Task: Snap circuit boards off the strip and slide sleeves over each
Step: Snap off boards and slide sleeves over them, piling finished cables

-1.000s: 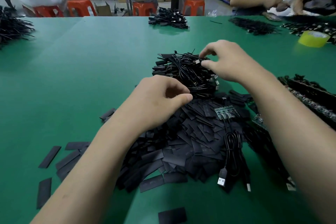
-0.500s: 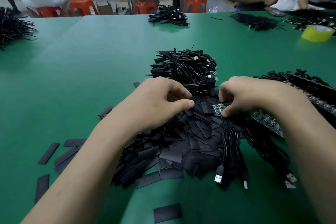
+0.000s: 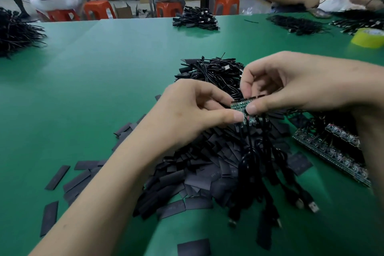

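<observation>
Green table (image 3: 104, 89) | board strip (image 3: 239, 105) axis left-right | left hand (image 3: 187, 114), right hand (image 3: 295, 85) pinch it

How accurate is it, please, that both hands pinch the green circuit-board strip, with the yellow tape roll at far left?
Left hand and right hand pinch the green circuit-board strip, but the head view shows the yellow tape roll at far right, not left.
</observation>
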